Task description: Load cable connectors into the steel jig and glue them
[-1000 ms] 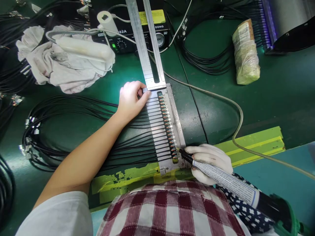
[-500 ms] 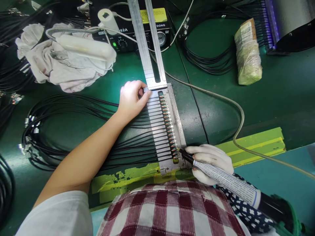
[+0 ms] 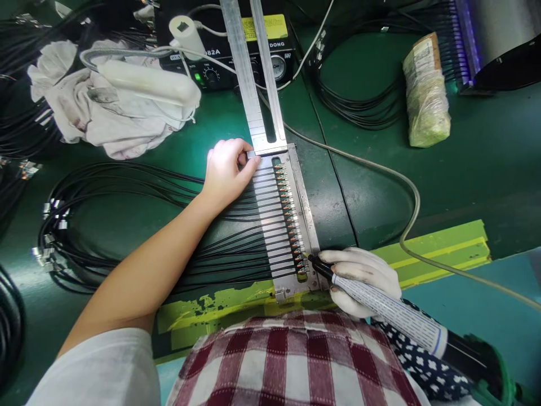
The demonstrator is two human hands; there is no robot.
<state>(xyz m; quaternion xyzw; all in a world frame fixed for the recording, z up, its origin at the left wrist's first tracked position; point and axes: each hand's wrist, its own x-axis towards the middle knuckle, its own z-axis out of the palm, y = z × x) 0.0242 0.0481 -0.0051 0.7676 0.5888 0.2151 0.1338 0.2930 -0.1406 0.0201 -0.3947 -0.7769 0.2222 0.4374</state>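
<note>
A long metal fixture (image 3: 281, 237) lies on the bench in front of me. Black cables (image 3: 236, 251) lie side by side across it, their bared ends and small metal connectors (image 3: 291, 214) lined up over a slot. My left hand (image 3: 228, 172), bare, pinches the fixture's far left corner between thumb and fingers. In my right hand (image 3: 366, 279), gloved in white, is a glue syringe (image 3: 389, 313) with a printed label and a black front end. Its thin tip points at the connectors near the fixture's close end, though whether it touches them I cannot tell.
A slotted metal bar (image 3: 239, 62) abuts the fixture's far end. Behind stands a black dispenser controller (image 3: 211, 73); crumpled white cloth (image 3: 114, 124) lies left. A pale hose (image 3: 380, 163) curves across the right side, near a wrapped bundle (image 3: 426, 93). Yellow-green tape (image 3: 448, 248) lines the front edge.
</note>
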